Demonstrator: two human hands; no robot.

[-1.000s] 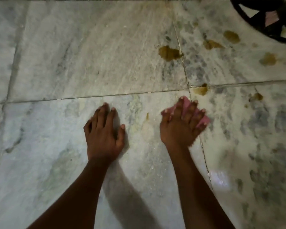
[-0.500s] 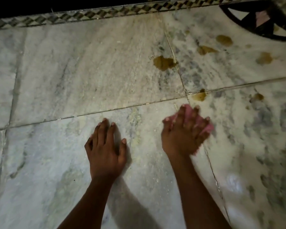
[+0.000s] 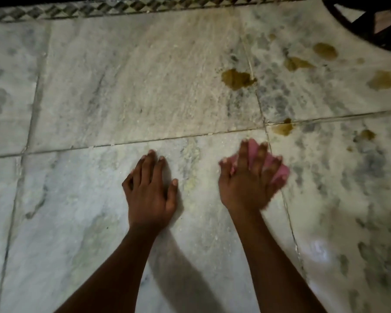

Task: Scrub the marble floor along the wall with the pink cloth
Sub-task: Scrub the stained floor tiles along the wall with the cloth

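The pink cloth [image 3: 280, 171] lies bunched on the wet marble floor [image 3: 127, 86], mostly covered by my right hand [image 3: 248, 179]. That hand presses down on it with fingers spread, just left of a tile joint, and looks blurred. My left hand [image 3: 149, 188] rests flat on the same slab, fingers apart, holding nothing. Brown stains [image 3: 237, 79] sit on the slabs beyond and to the right of the cloth. A patterned border strip [image 3: 99, 7] runs along the wall at the top.
A dark curved metal frame [image 3: 357, 28] stands at the top right corner. Grout joints [image 3: 145, 140] cross the floor. The marble to the right is mottled with dark wet patches [image 3: 370, 168].
The right hand with the cloth has shifted slightly along the floor near the joint. The view has tilted, bringing the wall border into sight. The left hand stays planted.
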